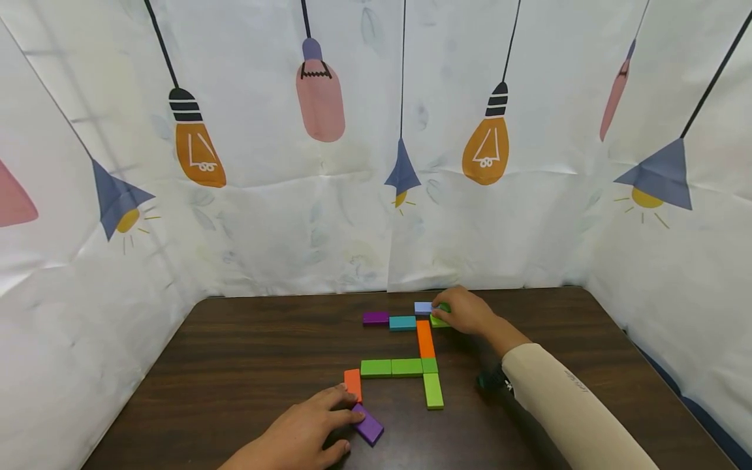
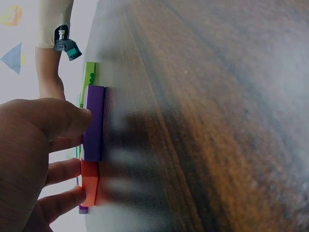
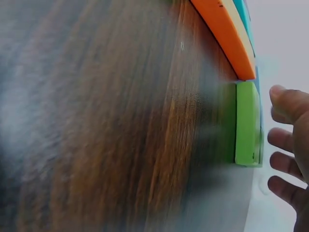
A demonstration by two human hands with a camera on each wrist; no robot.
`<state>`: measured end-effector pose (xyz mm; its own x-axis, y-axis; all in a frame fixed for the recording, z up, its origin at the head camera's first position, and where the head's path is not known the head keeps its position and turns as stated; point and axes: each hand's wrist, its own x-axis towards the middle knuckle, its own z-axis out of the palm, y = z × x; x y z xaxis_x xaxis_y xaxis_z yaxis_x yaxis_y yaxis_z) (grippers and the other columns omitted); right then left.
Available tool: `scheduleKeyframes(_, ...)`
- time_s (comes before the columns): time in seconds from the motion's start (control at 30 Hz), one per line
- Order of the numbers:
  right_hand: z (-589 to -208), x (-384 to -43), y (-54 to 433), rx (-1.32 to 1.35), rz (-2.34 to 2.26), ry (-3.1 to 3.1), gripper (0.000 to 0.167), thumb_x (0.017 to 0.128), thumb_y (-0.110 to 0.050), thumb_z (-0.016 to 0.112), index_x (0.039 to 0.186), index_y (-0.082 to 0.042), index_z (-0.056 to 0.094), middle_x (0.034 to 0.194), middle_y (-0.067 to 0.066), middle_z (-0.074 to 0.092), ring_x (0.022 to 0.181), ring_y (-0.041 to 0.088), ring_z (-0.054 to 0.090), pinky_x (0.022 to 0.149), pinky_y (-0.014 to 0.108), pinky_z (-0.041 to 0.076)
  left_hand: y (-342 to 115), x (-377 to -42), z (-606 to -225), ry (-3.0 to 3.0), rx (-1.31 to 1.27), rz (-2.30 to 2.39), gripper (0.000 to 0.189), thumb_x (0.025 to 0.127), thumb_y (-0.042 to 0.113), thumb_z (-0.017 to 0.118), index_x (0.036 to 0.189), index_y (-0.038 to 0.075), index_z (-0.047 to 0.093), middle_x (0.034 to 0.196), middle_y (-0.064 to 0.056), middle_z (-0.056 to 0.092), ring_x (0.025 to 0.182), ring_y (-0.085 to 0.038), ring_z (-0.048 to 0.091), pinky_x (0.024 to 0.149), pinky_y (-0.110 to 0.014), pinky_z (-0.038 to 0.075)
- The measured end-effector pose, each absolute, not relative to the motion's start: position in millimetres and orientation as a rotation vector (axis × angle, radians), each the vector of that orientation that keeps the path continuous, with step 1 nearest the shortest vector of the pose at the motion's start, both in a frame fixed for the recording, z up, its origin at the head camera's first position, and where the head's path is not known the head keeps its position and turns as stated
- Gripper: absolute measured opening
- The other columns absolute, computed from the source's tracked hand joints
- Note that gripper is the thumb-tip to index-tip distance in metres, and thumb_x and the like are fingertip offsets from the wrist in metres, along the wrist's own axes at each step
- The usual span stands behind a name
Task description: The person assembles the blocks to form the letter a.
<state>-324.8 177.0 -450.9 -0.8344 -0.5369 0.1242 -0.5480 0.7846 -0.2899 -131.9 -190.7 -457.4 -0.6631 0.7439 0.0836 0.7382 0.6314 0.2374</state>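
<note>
Rising behind a dark wood-grain counter (image 1: 252, 352), a creased white backdrop (image 1: 264, 225) bears printed lamps (image 1: 485, 151). The left hand (image 1: 302, 424), fingers spread, touches a purple block (image 1: 370, 429) and an orange block (image 1: 353, 380); the right hand (image 1: 467, 312), fingers parted, hovers beside a green block (image 3: 246, 123) near the far edge.

Shining with gloss now on the dark brown wood-grain tabletop (image 1: 252, 365), streaked and full of blurred reflections. Going smooth and low-sheen on the purple rectangular block (image 1: 370, 427), orange-red rectangular block (image 1: 352, 380) and lime-green rectangular block (image 3: 247, 123); turning creased and matt on the white lamp-printed sheet (image 1: 282, 228) behind, softly matt on the cream cloth sleeve (image 1: 570, 405).
</note>
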Motion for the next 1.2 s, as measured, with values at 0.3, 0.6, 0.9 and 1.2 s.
scheduleKeyframes(0.3, -455, -337, 173, 0.868, 0.472, -2.974, 0.021, 0.102, -0.024, 0.066, 0.115, -0.012, 0.077, 0.112, 0.000, 0.073, 0.108, 0.026, 0.065, 0.094, 0.047, 0.052, -190, -132, -457, 2.816, 1.257, 0.393, 0.041, 0.096, 0.038, 0.072, 0.137, 0.033, 0.066, 0.141, 0.002, 0.056, 0.132, -0.029, 0.053, 0.092, -0.044, 0.055)
scheduleKeyframes(0.6, -452, -346, 166, 0.809, 0.438, -3.026, 0.016, 0.100, -0.021, 0.068, 0.110, -0.013, 0.078, 0.108, 0.000, 0.072, 0.102, 0.022, 0.066, 0.088, 0.043, 0.054, -191, -131, -457, 2.815, 1.276, 0.427, 0.041, 0.095, 0.038, 0.072, 0.135, 0.032, 0.066, 0.139, 0.002, 0.057, 0.129, -0.025, 0.054, 0.091, -0.042, 0.055)
scheduleKeyframes(0.9, -452, -350, 162, 0.732, 0.345, -3.048, 0.011, 0.096, -0.021, 0.074, 0.105, -0.016, 0.077, 0.104, -0.002, 0.069, 0.104, 0.023, 0.060, 0.088, 0.043, 0.053, -190, -131, -457, 2.824, 1.321, 0.437, 0.041, 0.095, 0.037, 0.072, 0.134, 0.030, 0.066, 0.136, 0.003, 0.057, 0.125, -0.021, 0.055, 0.089, -0.039, 0.056)
scheduleKeyframes(1.2, -448, -346, 157, 0.742, 0.300, -2.964, 0.012, 0.093, -0.021, 0.077, 0.103, -0.014, 0.078, 0.099, 0.000, 0.070, 0.099, 0.025, 0.061, 0.083, 0.044, 0.054, -191, -132, -458, 2.789, 1.287, 0.458, 0.046, 0.094, 0.036, 0.073, 0.138, 0.033, 0.061, 0.140, 0.003, 0.055, 0.127, -0.021, 0.054, 0.085, -0.038, 0.056)
